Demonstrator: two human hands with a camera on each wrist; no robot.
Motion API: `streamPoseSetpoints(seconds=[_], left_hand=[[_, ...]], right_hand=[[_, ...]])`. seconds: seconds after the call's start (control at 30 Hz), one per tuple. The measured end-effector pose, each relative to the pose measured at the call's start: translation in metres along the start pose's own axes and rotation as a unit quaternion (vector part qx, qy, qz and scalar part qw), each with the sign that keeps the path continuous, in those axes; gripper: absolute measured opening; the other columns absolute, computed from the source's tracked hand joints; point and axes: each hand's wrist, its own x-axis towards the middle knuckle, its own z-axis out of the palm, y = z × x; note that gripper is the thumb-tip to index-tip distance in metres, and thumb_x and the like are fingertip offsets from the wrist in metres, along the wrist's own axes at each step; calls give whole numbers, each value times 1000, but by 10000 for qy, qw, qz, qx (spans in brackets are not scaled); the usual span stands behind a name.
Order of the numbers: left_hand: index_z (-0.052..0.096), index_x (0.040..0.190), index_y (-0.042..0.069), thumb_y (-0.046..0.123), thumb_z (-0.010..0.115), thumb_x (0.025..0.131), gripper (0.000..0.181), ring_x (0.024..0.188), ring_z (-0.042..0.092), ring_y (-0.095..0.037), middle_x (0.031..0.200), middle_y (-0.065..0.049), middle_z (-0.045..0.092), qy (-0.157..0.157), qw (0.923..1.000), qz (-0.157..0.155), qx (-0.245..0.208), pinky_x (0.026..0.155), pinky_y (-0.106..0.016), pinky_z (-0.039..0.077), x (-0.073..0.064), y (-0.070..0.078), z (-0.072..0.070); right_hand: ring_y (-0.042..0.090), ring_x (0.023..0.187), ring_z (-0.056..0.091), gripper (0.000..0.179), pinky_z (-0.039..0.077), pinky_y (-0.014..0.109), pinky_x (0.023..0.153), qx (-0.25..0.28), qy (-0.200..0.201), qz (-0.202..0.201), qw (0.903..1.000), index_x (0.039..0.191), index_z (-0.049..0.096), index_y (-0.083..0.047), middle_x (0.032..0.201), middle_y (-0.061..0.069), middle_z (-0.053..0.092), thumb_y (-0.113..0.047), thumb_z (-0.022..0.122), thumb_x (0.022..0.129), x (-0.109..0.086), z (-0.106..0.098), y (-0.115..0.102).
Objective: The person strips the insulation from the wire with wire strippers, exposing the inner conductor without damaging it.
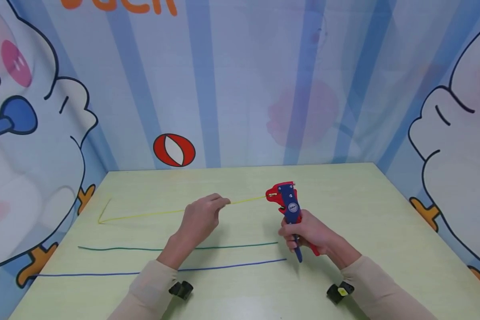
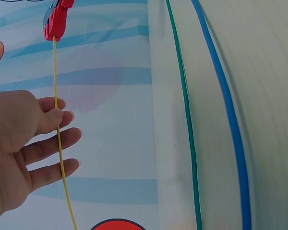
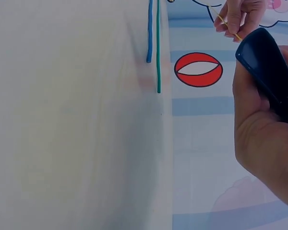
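My left hand (image 1: 202,218) pinches a yellow wire (image 1: 144,215) between thumb and index finger, a short way from its right end. In the left wrist view the other fingers of that hand lie spread behind the yellow wire (image 2: 62,165). My right hand (image 1: 310,231) grips the handles of a red and blue wire stripper (image 1: 291,202), held upright above the table. The yellow wire's right end meets the red jaws; how deep it sits inside is hidden. From the right wrist, the dark blue handle (image 3: 269,67) covers part of the palm.
A green wire (image 1: 240,246) and a longer blue wire (image 1: 232,266) lie roughly parallel on the pale table (image 1: 240,293), nearer to me than the yellow one. Behind the table hangs a blue-striped cartoon backdrop (image 1: 240,89), which also covers both sides.
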Motion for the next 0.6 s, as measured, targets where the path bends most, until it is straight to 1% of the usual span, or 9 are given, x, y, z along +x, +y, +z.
streamPoseSetpoints(seconds=[0.23,0.43,0.6], left_hand=[[78,104,13,-6,73,85,27,77,71,-18,94,0,74,73,10000,-13,18,51,-26,51,-1,-1,0],[78,104,12,-5,73,86,26,78,71,-18,94,0,74,77,10000,12,-52,51,-26,51,0,-1,2],[78,104,12,-5,72,86,25,77,71,-18,95,0,74,67,10000,-23,-27,49,-24,49,-1,-2,2]], right_hand=[[19,58,55,18,54,34,62,-77,-78,-73,9999,90,51,-3,68,4,53,-11,66,93,2,-2,1],[20,61,58,17,55,36,66,-94,-91,-38,9999,92,51,-3,71,5,55,-11,66,94,0,-4,-1],[20,64,59,17,56,37,69,-141,-129,-25,9998,95,52,-3,73,6,58,-12,66,93,1,-4,-1]])
